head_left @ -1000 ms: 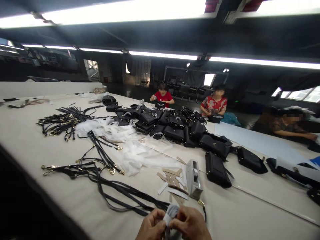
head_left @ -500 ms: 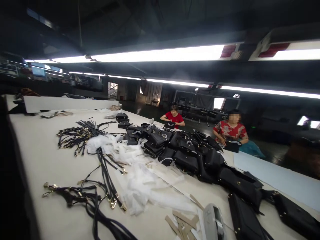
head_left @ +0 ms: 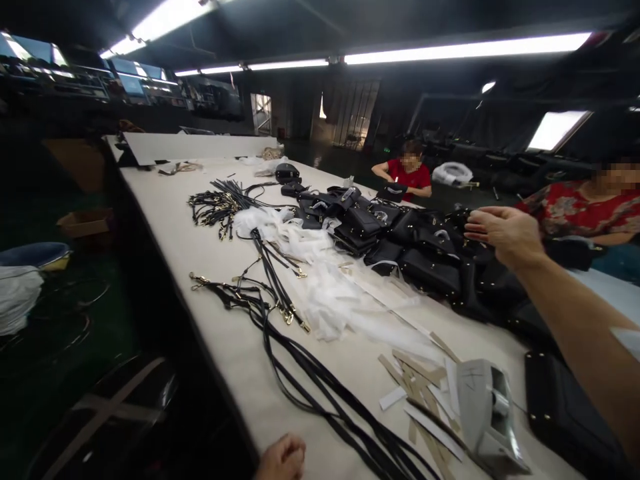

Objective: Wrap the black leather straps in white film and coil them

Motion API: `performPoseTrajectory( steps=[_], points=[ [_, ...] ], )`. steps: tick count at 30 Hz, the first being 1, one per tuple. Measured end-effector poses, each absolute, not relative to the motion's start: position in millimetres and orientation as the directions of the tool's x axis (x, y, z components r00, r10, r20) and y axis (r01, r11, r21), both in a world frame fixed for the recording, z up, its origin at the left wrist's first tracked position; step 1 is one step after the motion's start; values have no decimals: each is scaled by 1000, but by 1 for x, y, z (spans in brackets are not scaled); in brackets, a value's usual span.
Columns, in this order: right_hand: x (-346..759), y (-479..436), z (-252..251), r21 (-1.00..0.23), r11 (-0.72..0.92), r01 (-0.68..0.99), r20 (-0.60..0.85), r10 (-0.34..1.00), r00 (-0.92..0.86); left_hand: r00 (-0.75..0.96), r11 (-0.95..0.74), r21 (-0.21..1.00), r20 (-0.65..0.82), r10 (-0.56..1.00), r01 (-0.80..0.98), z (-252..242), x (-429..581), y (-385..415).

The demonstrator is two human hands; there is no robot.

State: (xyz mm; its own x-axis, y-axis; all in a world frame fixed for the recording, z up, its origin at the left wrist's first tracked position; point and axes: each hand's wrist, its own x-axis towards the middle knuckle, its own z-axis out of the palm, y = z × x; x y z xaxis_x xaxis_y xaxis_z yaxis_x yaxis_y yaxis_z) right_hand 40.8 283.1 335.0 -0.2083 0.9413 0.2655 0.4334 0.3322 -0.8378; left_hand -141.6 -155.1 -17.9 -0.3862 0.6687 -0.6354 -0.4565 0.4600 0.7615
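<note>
- The pile of black bags (head_left: pixel 425 260) lies in the middle of the table (head_left: pixel 200 267), toward its far edge. The right hand (head_left: pixel 503 233) is now stretched out above it.
- A second ago both hands were pressed together at the near edge around a small pale bundle. They have since parted, and the bundle is out of view, so the work has shifted from that bundle to the bags.
- The right hand is spread wide with fingers loose and grasps nothing. Whether it touches the top bag cannot be told.
- The left hand (head_left: pixel 283 459) sits curled closed at the near edge. Nothing shows inside it.
- Beside the bags, nearer the person, lie white wrapping paper (head_left: pixel 325 293) and black straps (head_left: pixel 280 300).
- Card strips (head_left: pixel 410 380) and a tape dispenser (head_left: pixel 480 407) sit toward the near right corner.
- Two other people sit at the far edge.
</note>
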Motion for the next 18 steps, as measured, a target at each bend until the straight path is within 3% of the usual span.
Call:
performPoseTrajectory(
  steps=[2,4,6,8,11,14,18],
  points=[
    [35,266,306,-834,294,467,156,937,-312,-521,416,792,-609,598,-447,-18,-151,-149],
    [26,223,255,-818,234,526,-64,871,-487,-596,381,780,-625,504,-496,-18,-162,-138],
    [17,163,194,-778,196,597,-305,713,-631,-594,360,764,-643,483,-535,-19,-172,-126],
    [11,100,138,-733,217,644,-452,552,-701,-579,335,758,-646,497,-559,-20,-178,-115],
    [6,23,79,-695,314,647,-471,481,-739,-558,308,748,-651,515,-588,-22,-180,-102],
    [-2,-18,42,-643,409,648,-391,552,-736,-541,293,732,-662,519,-615,-25,-178,-93],
    [-17,-30,10,-393,612,686,-241,652,-719,-516,296,720,-670,534,-628,-29,-169,-88]
  ],
)
